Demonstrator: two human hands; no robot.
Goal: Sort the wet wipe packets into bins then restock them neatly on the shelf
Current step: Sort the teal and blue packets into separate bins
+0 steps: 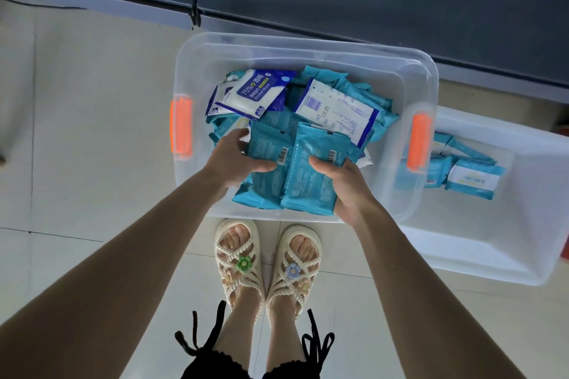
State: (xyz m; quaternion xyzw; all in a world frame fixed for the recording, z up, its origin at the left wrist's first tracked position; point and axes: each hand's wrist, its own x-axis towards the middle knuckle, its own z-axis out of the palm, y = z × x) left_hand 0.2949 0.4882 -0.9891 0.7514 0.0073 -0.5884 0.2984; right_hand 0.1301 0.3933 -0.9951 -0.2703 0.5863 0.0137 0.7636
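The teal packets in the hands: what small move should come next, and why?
Probably lift both and carry them to the right-side bin: the left hand and the right hand each grip a teal packet, and that bin seems to hold only teal ones.

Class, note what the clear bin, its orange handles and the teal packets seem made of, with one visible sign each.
Clear bin: likely frosted translucent plastic; its contents show through its walls. Orange handles: probably opaque moulded plastic, smooth, matte. Teal packets: seemingly thin plastic film, slightly glossy; creases and crimped ends.
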